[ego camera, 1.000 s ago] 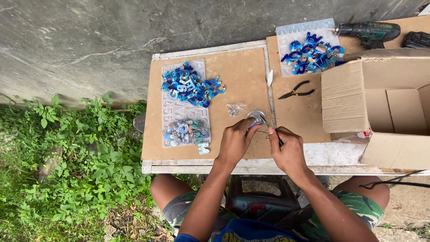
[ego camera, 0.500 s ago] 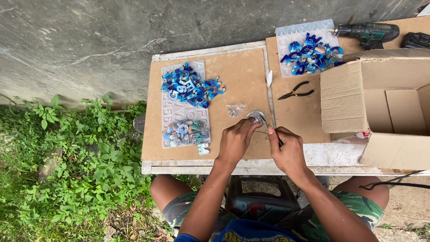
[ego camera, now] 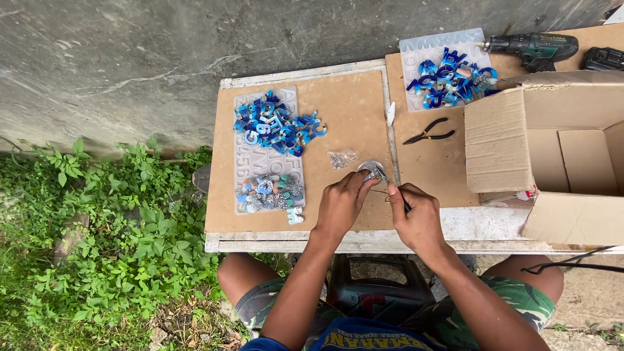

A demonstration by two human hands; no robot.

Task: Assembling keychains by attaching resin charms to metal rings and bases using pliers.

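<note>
At the front middle of the board (ego camera: 351, 117), a small silver piece (ego camera: 372, 170) sits pinched in the left hand (ego camera: 341, 207). The right hand (ego camera: 416, 218), at three o'clock from it, grips a thin tool (ego camera: 390, 185) whose tip touches the piece. The fitting step seems under way; the tip needs small, steady moves. A little clear bag (ego camera: 341, 158) lies at ten o'clock, black pliers (ego camera: 428, 133) at one o'clock.

Seated at a board-topped table (ego camera: 351, 97), a person's left hand (ego camera: 341, 205) pinches a small silvery piece (ego camera: 370, 170); the right hand (ego camera: 419, 218) grips a thin tool (ego camera: 390, 185). Black pliers (ego camera: 429, 133) lie at one o'clock, blue resin letters (ego camera: 276, 123) at ten.
</note>
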